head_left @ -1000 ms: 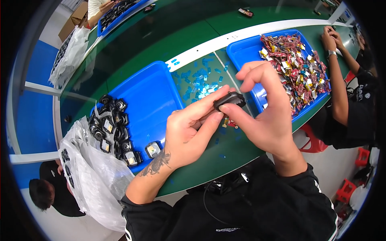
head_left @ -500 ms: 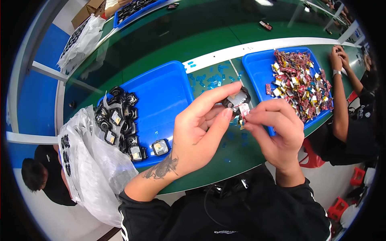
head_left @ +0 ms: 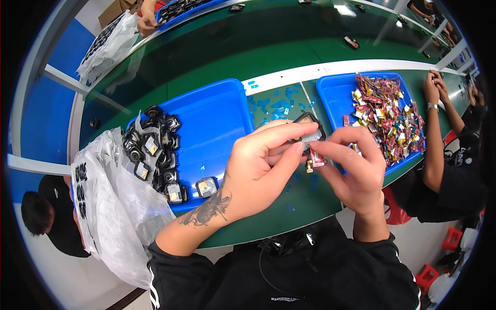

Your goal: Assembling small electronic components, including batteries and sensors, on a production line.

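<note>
My left hand is closed around a small black casing with a grey inner face, gripping it between thumb and fingers over the green table. At the casing's lower edge, my right hand pinches a small red circuit board with a yellowish tab hanging below it. Fingertips of both hands nearly meet there, hiding how board and casing touch. Left of my hands, a blue tray holds a heap of similar black casings. A single casing lies apart near its front edge.
A second blue tray at the right bears a pile of red boards with white and yellow parts. Blue film scraps lie between the trays. A clear plastic bag hangs at the left. A co-worker's hands are at the right.
The casing has tilted, showing more of its grey face. The red board now hangs lower under my right fingertips. Another person's hand has appeared beside the far tray. My view has shifted slightly.
</note>
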{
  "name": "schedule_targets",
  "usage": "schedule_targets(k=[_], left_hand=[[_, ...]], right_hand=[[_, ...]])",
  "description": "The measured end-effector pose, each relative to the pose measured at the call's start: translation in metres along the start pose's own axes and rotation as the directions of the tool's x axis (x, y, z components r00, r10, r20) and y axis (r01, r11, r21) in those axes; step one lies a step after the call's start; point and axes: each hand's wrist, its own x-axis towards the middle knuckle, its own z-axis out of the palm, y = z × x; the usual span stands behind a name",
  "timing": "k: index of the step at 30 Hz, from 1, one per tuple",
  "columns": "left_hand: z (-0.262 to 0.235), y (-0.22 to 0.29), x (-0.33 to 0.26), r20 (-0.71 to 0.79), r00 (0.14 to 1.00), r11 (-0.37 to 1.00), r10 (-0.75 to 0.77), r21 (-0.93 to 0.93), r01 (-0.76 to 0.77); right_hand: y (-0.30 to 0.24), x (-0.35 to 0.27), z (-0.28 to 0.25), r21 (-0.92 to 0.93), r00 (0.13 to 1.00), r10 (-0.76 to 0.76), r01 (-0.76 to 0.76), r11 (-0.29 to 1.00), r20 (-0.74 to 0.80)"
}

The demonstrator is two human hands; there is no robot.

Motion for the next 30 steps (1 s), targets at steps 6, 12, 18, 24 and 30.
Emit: schedule_targets(k=[6, 12, 18, 24, 30], left_hand=[[-0.008, 0.003, 0.004, 0.087, 0.990, 0.961, 0.110, 0.245, -0.128], [-0.005, 0.003, 0.000, 0.078, 0.996, 0.950, 0.031, 0.307, -0.053], [-0.005, -0.002, 0.000, 0.142, 0.989, 0.945, 0.030, 0.318, -0.075], [-0.003, 0.003, 0.001, 0.195, 0.980, 0.876, 0.036, 0.465, -0.125], [0.000, 0.005, -0.001, 0.180, 0.980, 0.808, 0.088, 0.562, -0.176]], right_hand=[[-0.007, -0.004, 0.013, 0.662, 0.870, 0.487, -0.409, 0.628, 0.075], [-0.001, -0.014, 0.014, 0.793, 0.846, 0.484, -0.448, 0.413, 0.226], [0.001, -0.015, -0.003, 0.791, 0.817, 0.469, -0.515, 0.332, 0.335], [0.012, -0.001, -0.017, 0.678, 0.749, 0.442, -0.650, 0.343, 0.494], [0.011, 0.012, -0.028, 0.476, 0.785, 0.386, -0.606, 0.637, 0.484]])
